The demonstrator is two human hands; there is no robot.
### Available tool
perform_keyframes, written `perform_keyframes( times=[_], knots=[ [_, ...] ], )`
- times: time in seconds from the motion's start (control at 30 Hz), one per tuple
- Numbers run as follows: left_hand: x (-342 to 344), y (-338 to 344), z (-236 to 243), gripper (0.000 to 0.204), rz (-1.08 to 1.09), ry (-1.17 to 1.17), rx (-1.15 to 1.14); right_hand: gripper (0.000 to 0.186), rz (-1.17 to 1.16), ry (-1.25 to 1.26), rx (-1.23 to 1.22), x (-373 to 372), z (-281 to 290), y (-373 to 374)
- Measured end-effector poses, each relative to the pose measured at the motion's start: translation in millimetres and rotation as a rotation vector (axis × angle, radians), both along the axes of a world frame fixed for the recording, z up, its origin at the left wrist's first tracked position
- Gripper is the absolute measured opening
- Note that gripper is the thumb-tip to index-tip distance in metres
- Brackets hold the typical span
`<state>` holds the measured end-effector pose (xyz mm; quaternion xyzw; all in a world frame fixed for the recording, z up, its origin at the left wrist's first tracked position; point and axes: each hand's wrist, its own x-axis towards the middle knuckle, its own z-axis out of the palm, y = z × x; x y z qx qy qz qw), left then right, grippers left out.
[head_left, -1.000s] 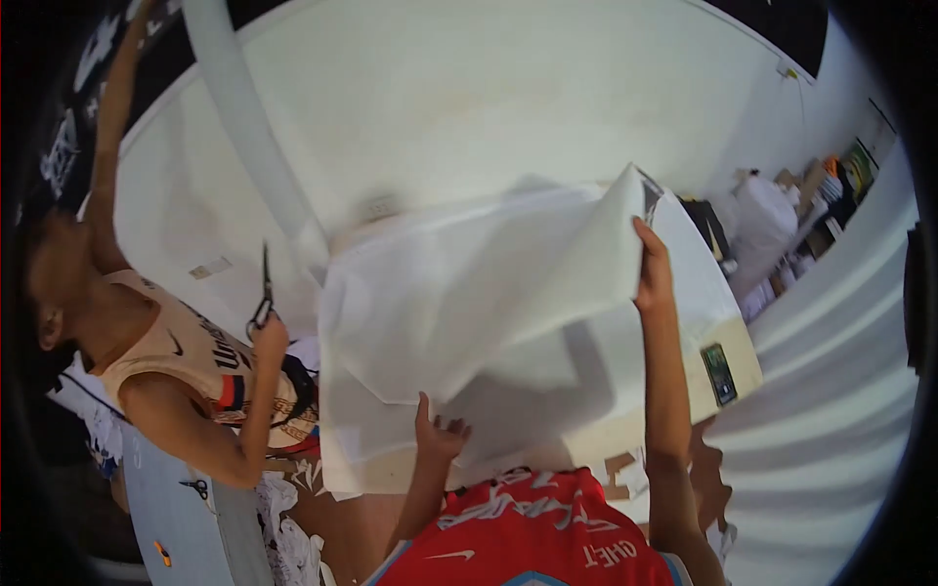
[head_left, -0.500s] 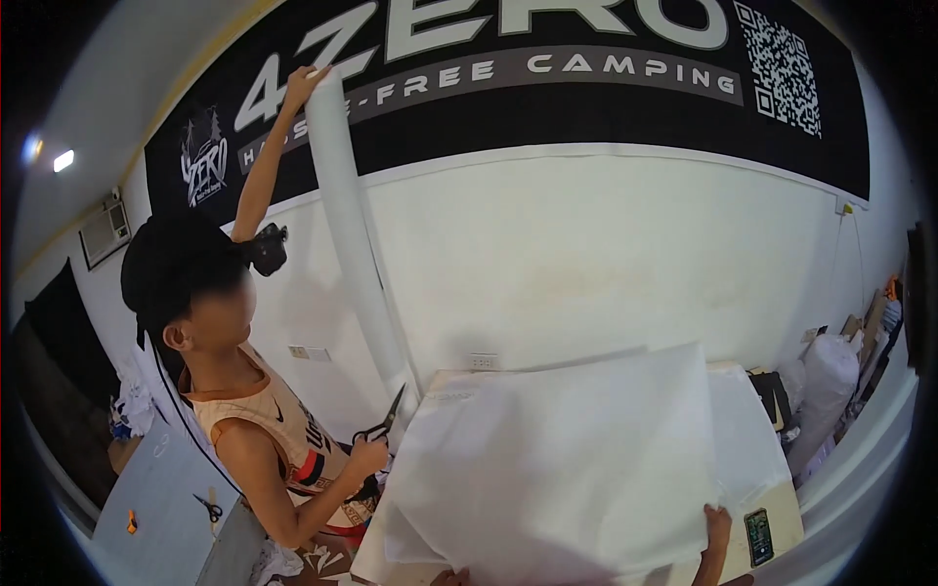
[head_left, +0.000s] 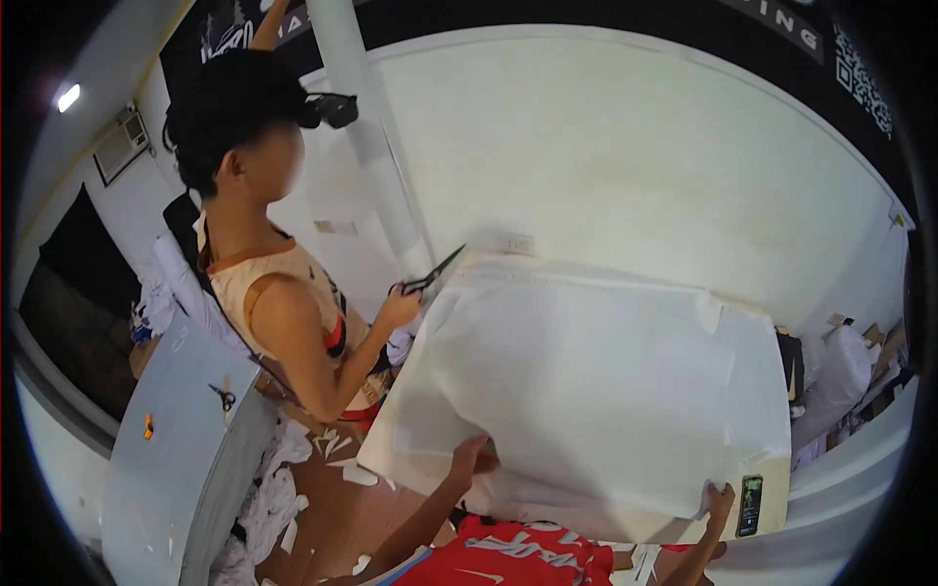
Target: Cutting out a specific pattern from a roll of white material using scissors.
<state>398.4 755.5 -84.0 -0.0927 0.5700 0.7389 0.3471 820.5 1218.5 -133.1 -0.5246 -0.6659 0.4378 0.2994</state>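
Note:
A large white sheet of thin material (head_left: 596, 381) lies over most of the table (head_left: 767, 459), with a fold running in from its near left part. At the near right corner of the sheet, my right hand (head_left: 720, 499) is closed on the edge. My left hand (head_left: 473, 457) has its fingers closed on the near left edge, where the sheet wrinkles. Just right of my right hand lies a phone (head_left: 750, 506), its screen lit.
At the left a co-worker holds dark scissors (head_left: 430, 277), blades toward the table's far left corner, and steadies a tall white roll (head_left: 342, 59). A grey side table (head_left: 161, 488) carries another scissors (head_left: 223, 397) and an orange cutter (head_left: 149, 427). White scraps (head_left: 337, 449) litter the floor.
The sheet was raised and bulging; now it lies flatter and lower on the table. My left hand has come further into view. The whole view has tilted downward.

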Motion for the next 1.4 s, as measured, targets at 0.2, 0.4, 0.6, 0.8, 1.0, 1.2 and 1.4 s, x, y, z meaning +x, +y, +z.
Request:
perform_keyframes(
  times=[0.2,0.4,0.6,0.8,1.0,1.2,1.4],
  knots=[
    [-33.3,9.4,9.4,0.035,-0.221,0.199,-0.18,0.016,0.064,0.086,0.027,-15.3,11.2,-26.8],
    [-14.5,23.5,-10.6,0.033,-0.162,0.402,-0.277,0.024,0.056,0.193,0.138,1.8,-20.2,-14.2],
    [20.4,-64.5,-21.4,0.035,-0.034,0.323,-0.536,0.034,-0.03,-0.09,0.403,-35.3,-20.9,-47.8],
    [40.8,-56.0,13.2,0.029,-0.034,0.35,-0.393,0.041,-0.152,-0.289,0.498,-78.7,37.9,-101.8],
    [47.1,-71.7,3.0,0.027,-0.168,0.451,-0.387,0.037,-0.189,-0.347,0.357,-64.0,55.8,-111.8],
    [69.9,-102.2,4.4,0.036,-0.176,0.413,-0.54,0.021,-0.103,-0.289,0.346,-47.5,48.5,-107.5],
    [57.9,-104.1,22.5,0.038,-0.378,0.318,-0.595,0.017,-0.138,-0.287,0.411,-61.5,62.1,-107.3]
  ],
)
